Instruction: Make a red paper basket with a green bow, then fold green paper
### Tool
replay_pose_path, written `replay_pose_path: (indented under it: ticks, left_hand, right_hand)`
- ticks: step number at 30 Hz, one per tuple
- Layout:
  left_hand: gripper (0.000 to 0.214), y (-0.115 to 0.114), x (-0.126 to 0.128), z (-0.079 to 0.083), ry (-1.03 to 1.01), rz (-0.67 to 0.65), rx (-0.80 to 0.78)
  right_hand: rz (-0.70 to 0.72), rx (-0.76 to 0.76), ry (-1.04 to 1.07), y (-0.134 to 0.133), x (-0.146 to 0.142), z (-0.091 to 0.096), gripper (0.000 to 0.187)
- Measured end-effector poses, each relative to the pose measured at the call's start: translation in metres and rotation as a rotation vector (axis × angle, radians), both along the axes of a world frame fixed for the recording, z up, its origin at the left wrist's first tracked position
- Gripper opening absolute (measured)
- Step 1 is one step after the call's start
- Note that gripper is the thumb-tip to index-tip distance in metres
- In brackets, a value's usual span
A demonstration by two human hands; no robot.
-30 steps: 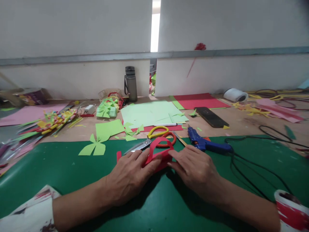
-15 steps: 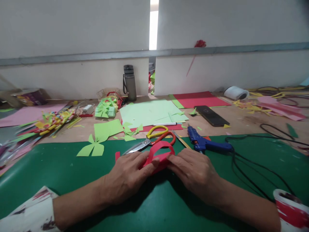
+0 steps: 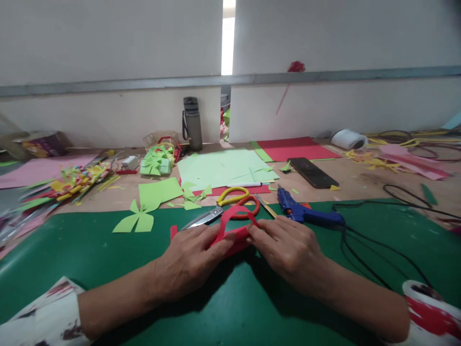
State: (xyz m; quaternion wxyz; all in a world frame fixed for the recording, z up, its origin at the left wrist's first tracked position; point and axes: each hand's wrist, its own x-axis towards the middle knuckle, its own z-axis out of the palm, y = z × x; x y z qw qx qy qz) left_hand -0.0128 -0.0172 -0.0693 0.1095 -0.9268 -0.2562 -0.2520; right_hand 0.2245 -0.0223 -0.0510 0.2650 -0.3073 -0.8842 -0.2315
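A red paper strip (image 3: 236,237), bent up into a loop, is pinched between both hands above the green mat (image 3: 230,312). My left hand (image 3: 196,254) grips its left side, thumb on the near face. On the right side, my right hand (image 3: 286,247) closes thumb and fingers on the paper. Just behind the loop lie scissors (image 3: 236,198) with one yellow and one orange handle. A small red paper piece (image 3: 173,232) shows past my left fingers. Close to my right hand are a blue glue gun (image 3: 309,214) and a thin pointed tool (image 3: 265,206).
Green paper cutouts (image 3: 135,221) lie to the left, near a pale green sheet (image 3: 212,168). Farther back are a black phone (image 3: 312,173), red sheets (image 3: 298,148) and a grey bottle (image 3: 193,125). A black cord (image 3: 378,252) trails at right.
Both hands stay on the red paper strip. My right hand and its fingers have shifted slightly, and the view has moved a little. Nothing has been let go.
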Motion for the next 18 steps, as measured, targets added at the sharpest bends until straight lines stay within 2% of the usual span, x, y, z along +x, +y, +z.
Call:
replay_pose_path:
  ticks: [3, 7, 11, 18]
  left_hand:
    - [0.038, 0.0, 0.001, 0.0, -0.026, -0.014, -0.011]
    - [0.041, -0.001, 0.001, 0.0, -0.01, -0.014, -0.023]
    - [0.041, -0.001, 0.001, -0.001, 0.003, -0.003, 0.003]
    - [0.031, 0.002, -0.002, -0.001, 0.003, 0.025, 0.027]
  right_hand:
    - [-0.057, 0.019, 0.005, -0.001, -0.004, -0.001, 0.016]
    - [-0.077, -0.029, 0.005, -0.001, -0.009, -0.002, 0.013]
    - [-0.034, -0.058, 0.038, -0.001, -0.01, -0.004, 0.013]
    - [0.103, -0.001, -0.004, 0.003, 0.003, -0.012, 0.023]
